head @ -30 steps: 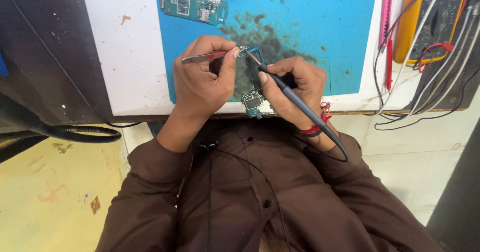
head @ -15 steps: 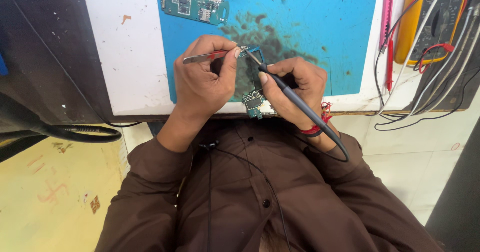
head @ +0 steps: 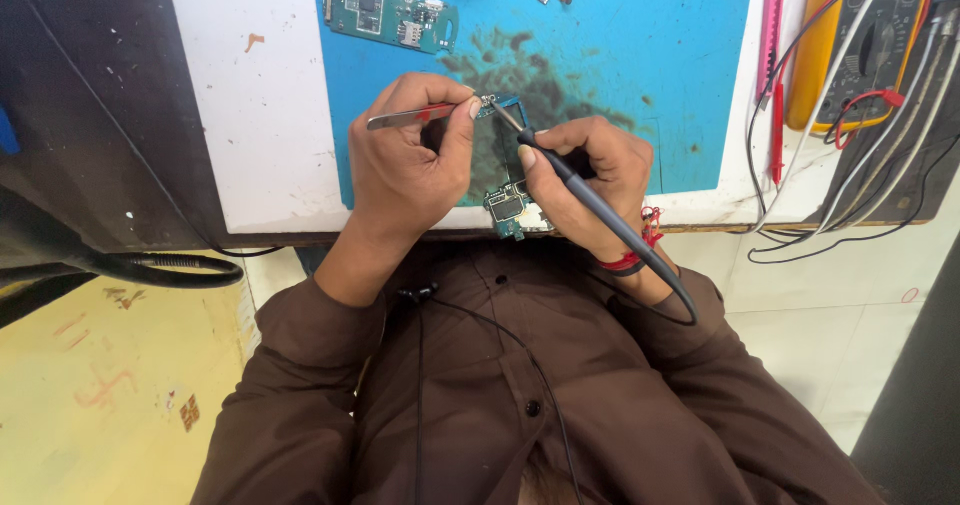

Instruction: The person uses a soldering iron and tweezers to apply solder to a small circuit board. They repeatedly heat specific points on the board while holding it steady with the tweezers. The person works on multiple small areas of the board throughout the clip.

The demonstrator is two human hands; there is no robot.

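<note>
Blue mat (head: 640, 75): tweezers (head: 410, 117), soldering iron (head: 590, 200) gripped.

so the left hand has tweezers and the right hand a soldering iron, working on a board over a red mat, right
Not quite: the mat is blue, not red, as the head view shows. The rest holds: the left hand has tweezers and the right hand a soldering iron, working on a board.

Left hand (head: 415, 155) pinches metal tweezers (head: 405, 118), right hand (head: 590, 170) grips a dark soldering iron (head: 600, 210); both tips meet on a small circuit board (head: 505, 180) between the hands, over a blue mat (head: 640, 55)
</note>
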